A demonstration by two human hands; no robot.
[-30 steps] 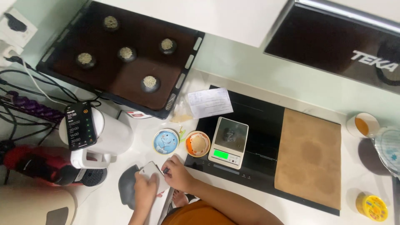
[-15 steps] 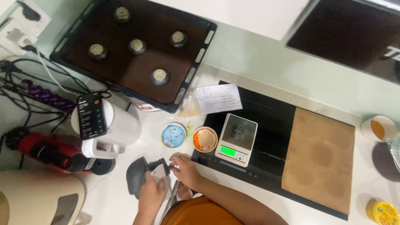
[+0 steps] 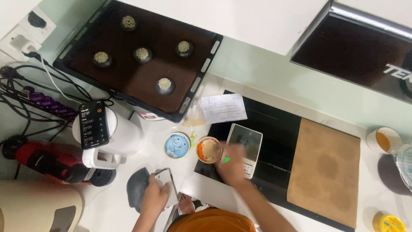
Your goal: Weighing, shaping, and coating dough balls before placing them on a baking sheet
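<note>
Your left hand (image 3: pixel 155 194) is closed on a flat scraper (image 3: pixel 168 189) over the dark lump (image 3: pixel 138 193), near left. Your right hand (image 3: pixel 231 165) is blurred over the scale (image 3: pixel 243 144), just right of the small orange bowl (image 3: pixel 209 150); can't tell its finger state.

My left hand (image 3: pixel 155 194) is curled closed, close to my body. My right hand (image 3: pixel 231 165), blurred, reaches forward, well ahead of the left.

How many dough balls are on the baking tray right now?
5 on the tray: far left corner, left, centre, right, near edge. None looks hidden.
</note>
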